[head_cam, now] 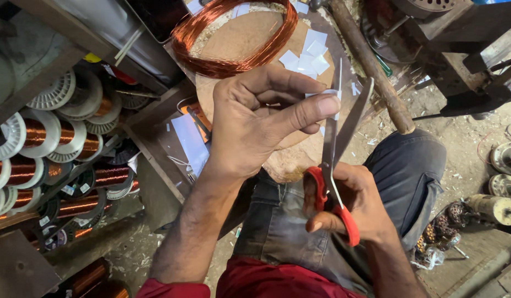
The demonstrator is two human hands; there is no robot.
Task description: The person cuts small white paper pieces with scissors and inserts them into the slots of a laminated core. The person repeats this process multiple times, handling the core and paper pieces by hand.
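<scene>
A: Left hand (255, 118)?

B: Pinching a small white paper strip (328, 94) between thumb and forefinger, other fingers curled in. Strip sits at the thumb tip, right between the open blades.

A: Right hand (349, 201)?

B: Gripping red-handled scissors (335, 165), fingers through the loops, blades parted and pointing away from the person.

A: How does the strip handle?

B: Looks thin, light, floppy; judged best pinched near the edge, clear of the blades.

A: Beyond the hands?

B: Cut white pieces (308, 55) just past the left fingers on a round brown board (239, 38), copper wire coil (233, 33) on it too. Wire spools (57, 143) shelved off the left wrist. Dusty workshop floor (470, 138) off the right hand.
</scene>
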